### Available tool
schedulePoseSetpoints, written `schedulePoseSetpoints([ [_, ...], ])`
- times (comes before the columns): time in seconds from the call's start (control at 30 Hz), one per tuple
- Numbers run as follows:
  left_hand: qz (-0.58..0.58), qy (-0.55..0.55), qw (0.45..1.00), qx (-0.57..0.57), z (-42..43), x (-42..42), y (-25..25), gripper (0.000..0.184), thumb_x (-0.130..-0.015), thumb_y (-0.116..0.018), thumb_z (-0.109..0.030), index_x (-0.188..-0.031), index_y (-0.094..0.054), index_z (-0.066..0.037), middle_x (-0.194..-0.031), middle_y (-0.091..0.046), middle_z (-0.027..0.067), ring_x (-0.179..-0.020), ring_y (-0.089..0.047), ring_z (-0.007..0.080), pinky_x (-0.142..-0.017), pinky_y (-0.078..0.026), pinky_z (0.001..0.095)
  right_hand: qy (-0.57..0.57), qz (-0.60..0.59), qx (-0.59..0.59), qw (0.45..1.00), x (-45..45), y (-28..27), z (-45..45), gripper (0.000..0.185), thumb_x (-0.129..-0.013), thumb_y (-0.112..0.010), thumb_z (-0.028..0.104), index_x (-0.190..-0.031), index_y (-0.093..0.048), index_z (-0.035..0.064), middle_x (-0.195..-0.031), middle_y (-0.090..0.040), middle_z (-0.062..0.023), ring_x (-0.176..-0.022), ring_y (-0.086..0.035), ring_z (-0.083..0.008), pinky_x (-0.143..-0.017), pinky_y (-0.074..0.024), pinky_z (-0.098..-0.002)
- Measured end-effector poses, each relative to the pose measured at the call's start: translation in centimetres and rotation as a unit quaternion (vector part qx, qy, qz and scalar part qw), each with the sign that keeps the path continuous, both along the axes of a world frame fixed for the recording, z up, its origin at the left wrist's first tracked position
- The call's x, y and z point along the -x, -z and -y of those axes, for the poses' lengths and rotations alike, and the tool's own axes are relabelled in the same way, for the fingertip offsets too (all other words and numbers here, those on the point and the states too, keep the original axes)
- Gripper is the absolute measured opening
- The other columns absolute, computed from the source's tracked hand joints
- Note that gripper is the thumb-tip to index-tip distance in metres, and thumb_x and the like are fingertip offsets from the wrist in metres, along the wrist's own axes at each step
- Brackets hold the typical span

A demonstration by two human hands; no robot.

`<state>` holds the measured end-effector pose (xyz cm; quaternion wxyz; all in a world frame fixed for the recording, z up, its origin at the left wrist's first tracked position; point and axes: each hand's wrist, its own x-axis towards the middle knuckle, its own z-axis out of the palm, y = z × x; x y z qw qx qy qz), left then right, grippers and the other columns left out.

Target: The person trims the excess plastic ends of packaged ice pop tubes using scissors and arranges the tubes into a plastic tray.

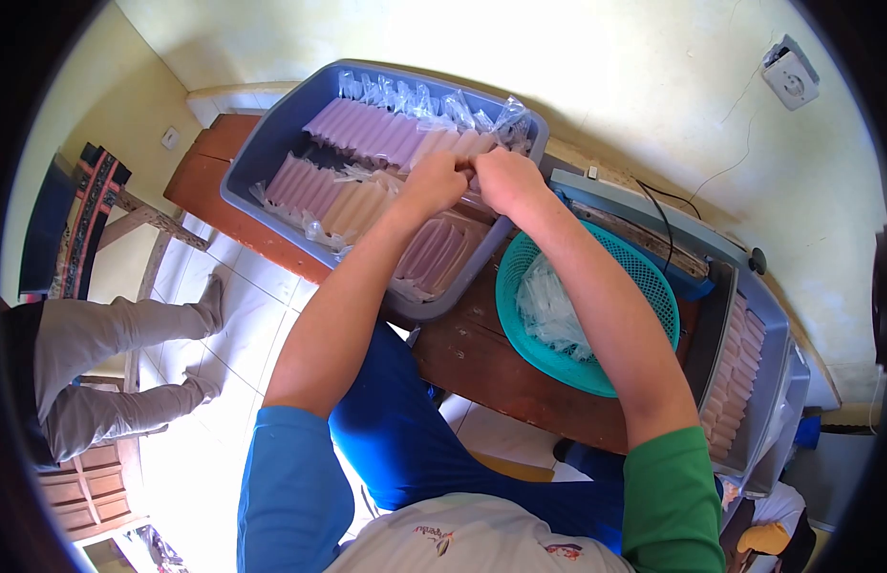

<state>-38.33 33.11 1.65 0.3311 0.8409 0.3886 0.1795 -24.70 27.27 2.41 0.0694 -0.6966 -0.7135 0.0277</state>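
My left hand (438,181) and my right hand (507,180) meet over the right half of a grey plastic tub (243,177). Their fingers are closed and pressed together in a pinch; what lies between them is hidden. Below and behind them, rows of slim plastic-wrapped sticks fill the tub. Purple sticks (352,129) lie in the back row with clear twisted wrapper ends, and pinkish sticks (305,186) lie in the front row beside cream ones (355,208). Nearer me in the tub is a clear container (443,253) with more purple-pink sticks.
Under my right forearm stands a teal mesh basket (515,329) holding clear plastic sleeves (550,306). A grey sealing machine (606,205) with a black cable is behind it. Another tub of sticks (735,382) is at right. A person's legs (118,329) show at left, another person (773,520) lower right.
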Motion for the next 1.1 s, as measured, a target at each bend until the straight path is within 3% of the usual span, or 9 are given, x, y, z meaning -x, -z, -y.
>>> schedulePoseSetpoints([
  [0.3,0.325,0.000,0.907,0.269,0.8,-1.7,-0.3,0.021,-0.096,-0.042,-0.017,-0.100,-0.054,0.000,-0.077,-0.066,0.0143,-0.064,-0.064,0.0194,-0.060,-0.052,0.0303,-0.031,-0.131,-0.118,0.984,-2.2,-3.5,3.8,0.022,-0.080,-0.060,0.005,-0.101,-0.064,0.0068,-0.085,-0.067,-0.0183,-0.082,-0.065,-0.0380,-0.069,-0.0514,-0.0482],
  [0.43,0.324,-0.012,0.901,0.290,3.3,-2.1,-2.2,0.026,-0.099,-0.046,-0.025,-0.104,-0.053,-0.001,-0.081,-0.065,0.0127,-0.066,-0.064,0.0177,-0.062,-0.053,0.0300,-0.090,-0.234,-0.227,0.941,-2.0,-5.7,7.5,0.022,-0.082,-0.059,0.004,-0.104,-0.061,0.0086,-0.086,-0.064,-0.0156,-0.080,-0.063,-0.0371,-0.067,-0.0488,-0.0472],
  [0.5,0.335,0.018,0.888,0.313,4.5,-1.9,-2.6,0.031,-0.099,-0.051,-0.032,-0.113,-0.054,-0.004,-0.095,-0.064,0.0093,-0.081,-0.065,0.0162,-0.070,-0.054,0.0299,-0.098,-0.246,-0.232,0.936,-1.5,-6.1,9.8,0.023,-0.082,-0.060,0.004,-0.104,-0.061,0.0093,-0.087,-0.063,-0.0147,-0.080,-0.062,-0.0366,-0.067,-0.0492,-0.0459],
  [0.6,0.341,0.045,0.898,0.273,7.1,-1.7,-4.5,0.031,-0.096,-0.058,-0.029,-0.114,-0.054,-0.005,-0.099,-0.063,0.0078,-0.086,-0.063,0.0146,-0.073,-0.053,0.0299,-0.118,-0.234,-0.241,0.935,-1.1,-7.0,13.2,0.028,-0.080,-0.063,0.005,-0.108,-0.061,0.0112,-0.087,-0.059,-0.0122,-0.077,-0.061,-0.0349,-0.066,-0.0496,-0.0429],
  [0.67,0.355,0.052,0.881,0.309,8.3,-1.9,-4.3,0.031,-0.092,-0.064,-0.021,-0.114,-0.051,-0.004,-0.087,-0.062,0.0050,-0.076,-0.062,0.0122,-0.066,-0.051,0.0265,-0.126,-0.238,-0.244,0.932,-1.0,-7.2,15.3,0.034,-0.078,-0.066,0.004,-0.111,-0.061,0.0123,-0.088,-0.058,-0.0112,-0.075,-0.061,-0.0337,-0.065,-0.0493,-0.0425],
  [0.73,0.438,0.079,0.808,0.386,10.1,-2.2,-4.6,0.033,-0.090,-0.062,-0.014,-0.118,-0.047,-0.005,-0.090,-0.062,0.0073,-0.077,-0.064,0.0146,-0.067,-0.052,0.0284,-0.125,-0.228,-0.239,0.936,-1.1,-7.5,17.2,0.039,-0.077,-0.067,0.003,-0.115,-0.060,0.0112,-0.088,-0.058,-0.0115,-0.076,-0.060,-0.0325,-0.067,-0.0490,-0.0420],
  [0.8,0.444,0.075,0.780,0.434,11.7,-2.3,-4.9,0.037,-0.086,-0.061,-0.006,-0.120,-0.044,-0.006,-0.093,-0.063,0.0109,-0.079,-0.065,0.0194,-0.069,-0.054,0.0314,-0.069,-0.262,-0.213,0.939,-1.1,-7.4,19.1,0.041,-0.078,-0.068,0.004,-0.117,-0.057,0.0090,-0.089,-0.057,-0.0128,-0.078,-0.061,-0.0310,-0.069,-0.0492,-0.0407],
  [0.87,0.389,0.086,0.811,0.429,12.7,-2.5,-4.3,0.038,-0.087,-0.060,-0.005,-0.121,-0.044,-0.004,-0.099,-0.061,0.0145,-0.080,-0.066,0.0236,-0.074,-0.054,0.0359,-0.036,-0.286,-0.176,0.941,-2.3,-6.5,21.0,0.042,-0.077,-0.068,0.004,-0.118,-0.057,0.0081,-0.090,-0.058,-0.0133,-0.079,-0.061,-0.0306,-0.071,-0.0494,-0.0399],
  [1.1,0.273,0.120,0.834,0.464,16.3,-4.7,-1.4,0.046,-0.083,-0.068,-0.008,-0.122,-0.045,-0.003,-0.100,-0.062,0.0123,-0.083,-0.067,0.0245,-0.073,-0.054,0.0341,0.111,-0.271,-0.054,0.955,-5.4,-3.6,26.5,0.034,-0.079,-0.069,0.010,-0.111,-0.059,0.0059,-0.096,-0.062,-0.0143,-0.083,-0.063,-0.0310,-0.074,-0.0507,-0.0407],
])
